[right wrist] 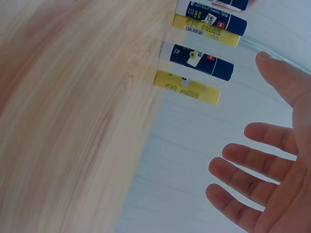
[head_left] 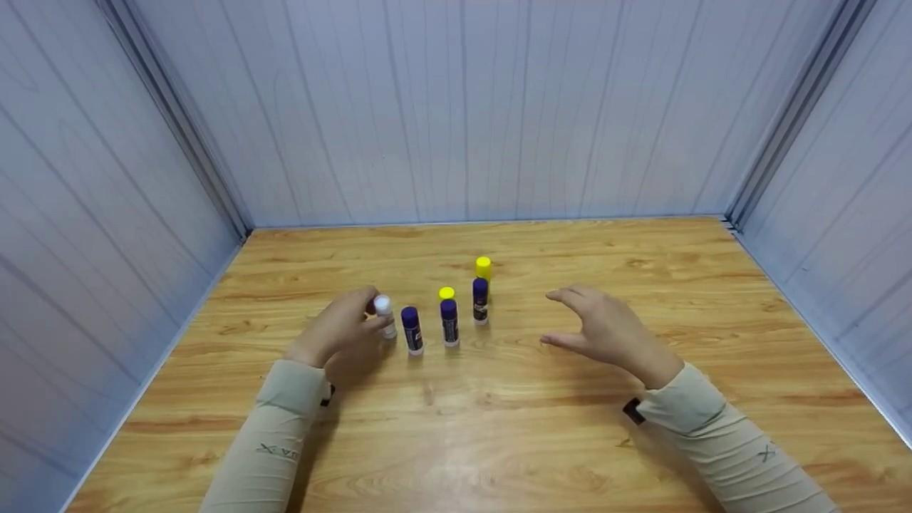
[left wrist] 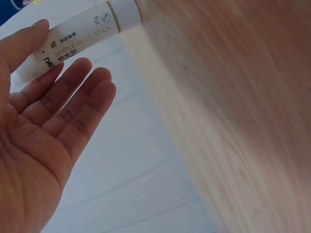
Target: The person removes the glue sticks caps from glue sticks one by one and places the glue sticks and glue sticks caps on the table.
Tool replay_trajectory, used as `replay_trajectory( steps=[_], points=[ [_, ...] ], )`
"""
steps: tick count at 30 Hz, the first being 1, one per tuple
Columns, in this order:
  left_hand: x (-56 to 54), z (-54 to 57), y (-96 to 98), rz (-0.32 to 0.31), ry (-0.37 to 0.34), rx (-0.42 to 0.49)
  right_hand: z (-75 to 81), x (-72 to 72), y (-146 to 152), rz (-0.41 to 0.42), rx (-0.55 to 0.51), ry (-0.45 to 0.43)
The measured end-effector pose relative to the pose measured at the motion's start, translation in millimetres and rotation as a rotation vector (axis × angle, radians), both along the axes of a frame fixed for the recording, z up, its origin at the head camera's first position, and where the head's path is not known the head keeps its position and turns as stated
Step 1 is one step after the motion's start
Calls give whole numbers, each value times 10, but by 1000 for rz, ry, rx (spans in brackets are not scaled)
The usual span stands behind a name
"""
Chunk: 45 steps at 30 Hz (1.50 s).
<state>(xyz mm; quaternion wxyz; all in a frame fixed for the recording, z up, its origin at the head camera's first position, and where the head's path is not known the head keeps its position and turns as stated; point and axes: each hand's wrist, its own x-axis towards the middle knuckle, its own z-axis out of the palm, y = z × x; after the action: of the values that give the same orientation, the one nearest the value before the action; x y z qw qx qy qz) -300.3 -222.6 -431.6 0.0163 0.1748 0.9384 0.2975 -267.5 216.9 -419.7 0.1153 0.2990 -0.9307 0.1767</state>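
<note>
In the head view my left hand is at the left end of a loose group of glue sticks. Its thumb and index finger pinch a white glue stick, which stands upright; whether its base touches the table cannot be told. The left wrist view shows the lettering on this white glue stick. My right hand is held apart on the right, thumb and fingers spread, touching nothing. Nearest to it is a navy glue stick, with a yellow glue stick behind.
Two more navy glue sticks, one left and one middle, stand beside the white one. A second yellow glue stick is partly hidden behind the middle one. Pale panels enclose the wooden table at the back and sides.
</note>
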Motion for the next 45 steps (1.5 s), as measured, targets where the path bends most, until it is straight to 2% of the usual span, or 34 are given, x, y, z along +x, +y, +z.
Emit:
replay_trajectory(
  steps=[6,12,19,24,28,32,37,45],
  points=[
    [21,98,-9,-6,28,75,45,39,-56,34,-19,4],
    [75,240,49,8,105,154,83,93,-126,71,-21,44],
    [194,431,191,-48,249,212,119,159,-200,109,-32,107],
    [287,538,338,-112,333,257,161,205,-243,146,-57,147],
    [375,608,469,-173,379,251,181,235,-274,185,-80,200],
    [441,644,586,-238,387,238,195,263,-309,216,-116,250],
    [492,650,718,-313,400,205,214,302,-338,241,-158,279],
    [561,627,918,-375,424,126,249,346,-397,303,-219,320]
  ],
)
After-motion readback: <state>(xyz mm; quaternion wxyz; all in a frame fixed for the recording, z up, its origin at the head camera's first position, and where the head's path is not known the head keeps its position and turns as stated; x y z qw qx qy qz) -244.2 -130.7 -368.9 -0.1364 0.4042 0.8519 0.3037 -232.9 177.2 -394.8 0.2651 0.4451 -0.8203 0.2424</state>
